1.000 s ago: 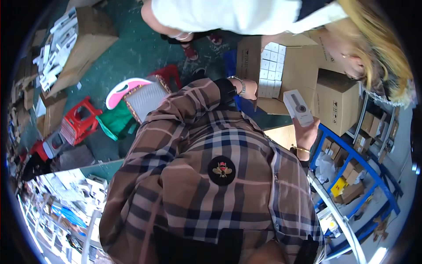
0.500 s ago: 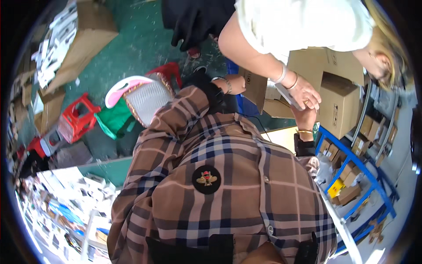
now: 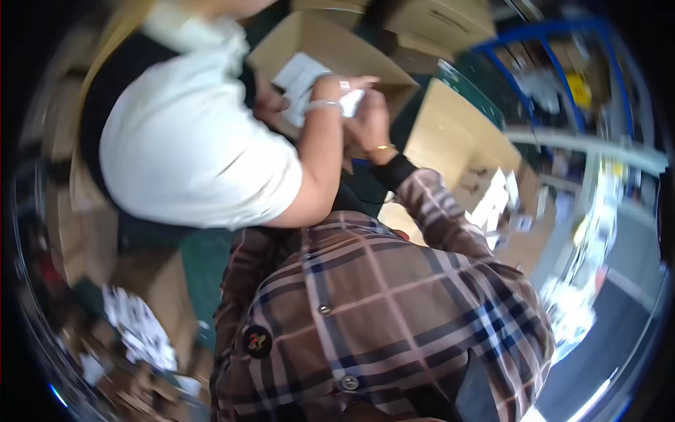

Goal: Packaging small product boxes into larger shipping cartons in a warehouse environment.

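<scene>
My right hand (image 3: pixel 371 123) is over the open cardboard box (image 3: pixel 330 46), closed at the edge of a small white object (image 3: pixel 351 103) whose kind is blurred. A co-worker's hand (image 3: pixel 337 86), with a band at the wrist, meets mine at the same object. Inside the box lie white flat pieces (image 3: pixel 299 74). Another hand (image 3: pixel 271 104), apparently the co-worker's, rests by the box's left side. My left hand does not show; the co-worker's white-sleeved arm covers the place where my left sleeve ends.
The co-worker (image 3: pixel 204 148) leans in close on my left. More cartons (image 3: pixel 439 24) stand beyond the box. A tan board (image 3: pixel 439 126) lies right of my forearm, with a blue metal frame (image 3: pixel 541 35) farther right. Cardboard and white scraps (image 3: pixel 140 327) are piled at lower left.
My view has swung round, and the co-worker now fills the left side. The open box with white pieces has come into view before me. My left hand has gone out of sight.
</scene>
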Tool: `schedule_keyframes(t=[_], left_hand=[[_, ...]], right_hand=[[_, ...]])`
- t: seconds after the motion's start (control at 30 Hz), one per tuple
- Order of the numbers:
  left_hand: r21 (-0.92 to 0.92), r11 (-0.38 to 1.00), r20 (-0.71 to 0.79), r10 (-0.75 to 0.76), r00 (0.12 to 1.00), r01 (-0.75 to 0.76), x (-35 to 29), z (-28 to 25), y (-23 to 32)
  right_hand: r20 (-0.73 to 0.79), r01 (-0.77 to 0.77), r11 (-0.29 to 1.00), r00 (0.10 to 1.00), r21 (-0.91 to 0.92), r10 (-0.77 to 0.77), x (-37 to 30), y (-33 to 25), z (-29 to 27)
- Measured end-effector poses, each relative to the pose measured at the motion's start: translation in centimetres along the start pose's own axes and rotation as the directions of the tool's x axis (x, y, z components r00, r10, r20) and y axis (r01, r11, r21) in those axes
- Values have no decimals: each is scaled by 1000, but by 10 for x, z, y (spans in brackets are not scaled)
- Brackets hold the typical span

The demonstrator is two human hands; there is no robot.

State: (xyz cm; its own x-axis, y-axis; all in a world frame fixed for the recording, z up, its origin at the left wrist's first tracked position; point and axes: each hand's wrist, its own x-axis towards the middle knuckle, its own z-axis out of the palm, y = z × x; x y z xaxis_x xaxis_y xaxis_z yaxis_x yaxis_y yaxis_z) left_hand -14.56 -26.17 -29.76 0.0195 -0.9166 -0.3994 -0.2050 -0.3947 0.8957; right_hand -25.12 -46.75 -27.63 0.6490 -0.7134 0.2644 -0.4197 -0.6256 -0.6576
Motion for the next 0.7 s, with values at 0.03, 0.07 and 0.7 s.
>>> schedule_keyframes(t=[0.03,0.07,0.7], left_hand=[[18,1000,42,12,999,-13,17,7,2],[34,999,73,21,997,-23,33,14,3],[-240,950,-14,-207,978,198,46,-5,-27]], right_hand=[[-28,-23,996,999,87,26,5,-2,0],[-54,-31,983,998,179,41,15,-6,0],[-410,-625,213,694,-751,592,-36,226,-263]])
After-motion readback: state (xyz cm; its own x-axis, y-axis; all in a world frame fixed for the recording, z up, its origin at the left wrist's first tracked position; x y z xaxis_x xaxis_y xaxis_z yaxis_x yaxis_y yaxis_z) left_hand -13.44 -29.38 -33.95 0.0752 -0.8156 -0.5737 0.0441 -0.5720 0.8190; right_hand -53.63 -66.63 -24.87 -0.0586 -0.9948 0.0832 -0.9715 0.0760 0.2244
